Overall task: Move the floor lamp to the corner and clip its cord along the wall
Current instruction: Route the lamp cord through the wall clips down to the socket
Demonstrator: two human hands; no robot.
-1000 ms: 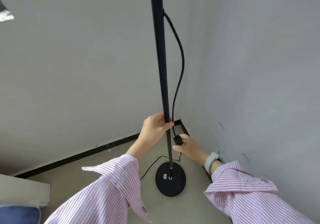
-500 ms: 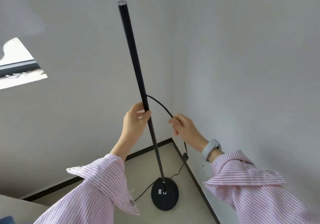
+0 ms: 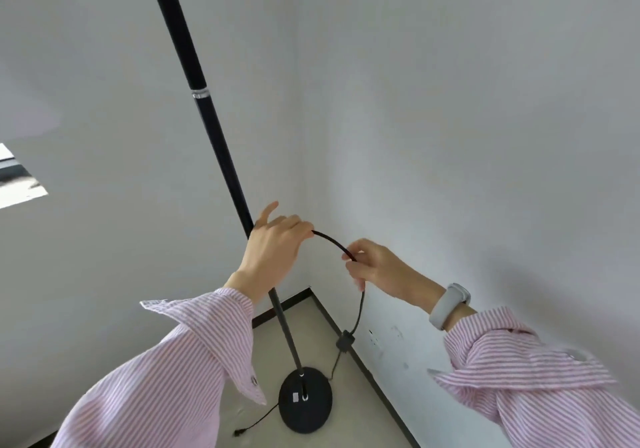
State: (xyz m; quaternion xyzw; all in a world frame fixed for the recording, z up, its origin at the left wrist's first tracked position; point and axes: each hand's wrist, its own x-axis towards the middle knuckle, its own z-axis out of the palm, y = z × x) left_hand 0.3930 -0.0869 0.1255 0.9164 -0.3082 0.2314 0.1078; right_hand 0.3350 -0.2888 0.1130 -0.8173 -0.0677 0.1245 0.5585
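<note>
A black floor lamp stands near the room corner; its thin pole (image 3: 207, 115) rises from a round black base (image 3: 305, 403) on the floor. My left hand (image 3: 273, 250) is wrapped around the pole at mid height, where the black cord (image 3: 332, 241) leaves it. The cord arcs right into my right hand (image 3: 372, 267), which pinches it. Below that hand the cord hangs to a small inline switch box (image 3: 345, 341), then trails across the floor past the base to its plug (image 3: 239, 432).
Two grey walls meet in the corner (image 3: 304, 170), with dark skirting (image 3: 367, 361) along the floor. A white wall socket (image 3: 373, 337) sits low on the right wall. A window edge (image 3: 17, 181) shows at far left.
My view has tilted and the pole now leans left in frame. My right hand has left the switch box low down and risen to pinch the cord close to my left hand.
</note>
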